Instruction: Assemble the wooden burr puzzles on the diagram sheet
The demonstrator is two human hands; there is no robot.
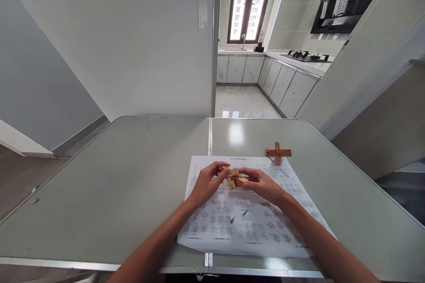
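Head: half-curled hands (206,182) (264,183) on blocks (240,181)

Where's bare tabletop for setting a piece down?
Widest: tabletop between green bit and left forearm. Narrower: right of the printed sheet and right forearm. Crowded: mid-sheet, left hand and right hand holding wooden blocks; far right corner, wooden cross.

Over the grey-green, metal-edged table (133,185), a wide lane lies open left of the left hand (209,182), as far as a small teal piece (34,201) near the left edge. Between this hand and the right hand (260,182), interlocked pale wooden blocks (231,178) fill the gap. Beyond the right hand, a brown wooden cross (278,152) obstructs the far right corner of the printed white paper sheet (244,227); room remains right of it.
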